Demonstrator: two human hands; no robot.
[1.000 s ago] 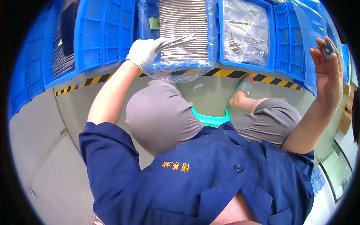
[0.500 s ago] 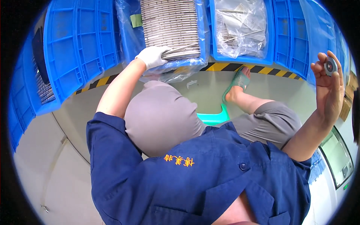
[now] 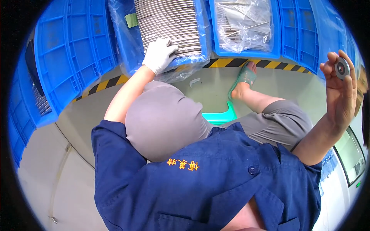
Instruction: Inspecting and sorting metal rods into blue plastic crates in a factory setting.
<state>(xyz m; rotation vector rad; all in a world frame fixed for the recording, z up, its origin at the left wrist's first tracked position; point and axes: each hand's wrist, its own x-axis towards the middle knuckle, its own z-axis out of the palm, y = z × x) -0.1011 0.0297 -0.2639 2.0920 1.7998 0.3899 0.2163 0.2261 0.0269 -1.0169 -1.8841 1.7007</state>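
My left hand [image 3: 158, 56], in a white glove, is over the near left part of a stack of slim metal rods [image 3: 169, 23]. Its fingers are curled down onto the rods, and the fingertips are partly hidden. The rods lie side by side across a blue crate [image 3: 131, 42] lined with clear plastic. Raised at the far right, my bare right hand [image 3: 339, 84] pinches a round grey disc [image 3: 342, 68] with a dark centre between thumb and fingers.
A second blue crate [image 3: 279, 50] holds plastic-wrapped rods and papers. More blue crates [image 3: 54, 50] stand at the left. Yellow-and-black tape [image 3: 219, 62] marks the floor before them. A green stool [image 3: 221, 117] shows between my legs, near my sandalled foot [image 3: 244, 81].
My left hand has moved away from the crate's near edge, farther onto the rods. The slanted rods at its fingertips no longer show. My right hand still holds the disc, which has turned slightly.
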